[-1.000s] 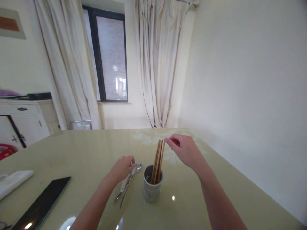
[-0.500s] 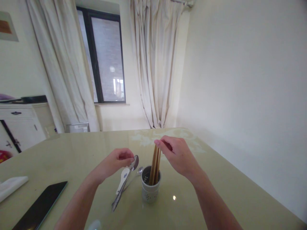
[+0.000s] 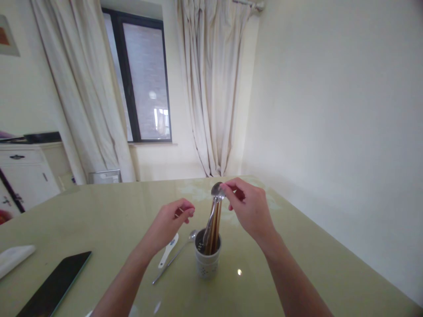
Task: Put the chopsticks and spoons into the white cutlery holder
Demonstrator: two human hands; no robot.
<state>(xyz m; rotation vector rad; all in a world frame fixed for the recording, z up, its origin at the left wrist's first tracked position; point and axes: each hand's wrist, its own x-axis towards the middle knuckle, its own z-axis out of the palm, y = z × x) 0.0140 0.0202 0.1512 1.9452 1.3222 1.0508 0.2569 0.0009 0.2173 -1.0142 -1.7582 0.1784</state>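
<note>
A metal spoon point(image 3: 209, 223) stands handle-down in a pale patterned utensil cup point(image 3: 207, 266), leaning against several wooden chopsticks point(image 3: 216, 222). The thumb and fingers of my right hand point(image 3: 249, 204) pinch the spoon's bowl above the chopstick tops. To the left of the cup hovers my left hand point(image 3: 175, 220), its fingers curled in toward the thumb with nothing visible in them. Below it on the table lie a white ceramic spoon point(image 3: 168, 252), partly behind the hand, and a thin long-handled metal spoon point(image 3: 176, 254) whose bowl is close to the cup.
The glossy greenish tabletop point(image 3: 264, 281) meets a white wall on the right. A dark flat tablet-like device point(image 3: 54, 284) and a white object point(image 3: 15, 259) lie at the left. Behind are a white cabinet point(image 3: 28, 171), curtains point(image 3: 214, 88) and a window point(image 3: 147, 79).
The metal spoon has passed from my left hand to my right and now stands in the cup. My right hand has let go of the chopsticks; my left hand has risen slightly rightward.
</note>
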